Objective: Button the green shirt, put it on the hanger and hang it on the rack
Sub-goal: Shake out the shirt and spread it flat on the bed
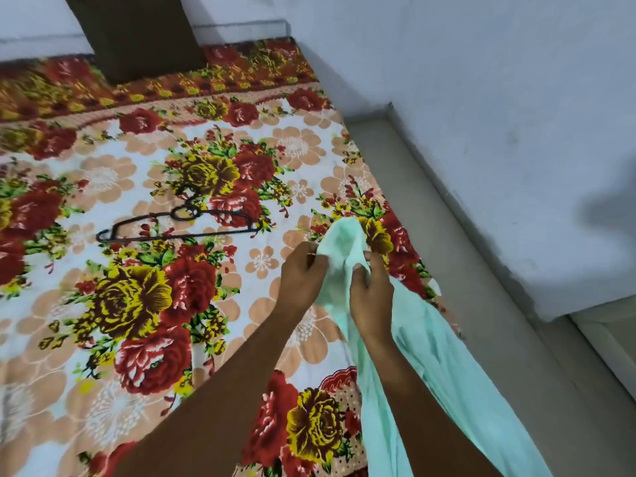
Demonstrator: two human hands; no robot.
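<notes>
Shirt [426, 342] first: I count one, pale green, held up over the near right edge of the bed [103, 390]. I see its long axis run from the bunched top end, far and slightly left, down to the near right, where it trails past the bed edge and out of view. I count two hands on that top end. My left hand [303, 280] pinches the fabric with curled fingers on its left side; my right hand [371, 297] grips it with thumb and fingers closed on the cloth just beside the left. I count one black hanger [179, 225], lying flat on the floral bedsheet well to the left and farther off, its bar running left to right, hook pointing far. One dark brown cloth [137, 32] hangs at the far end
</notes>
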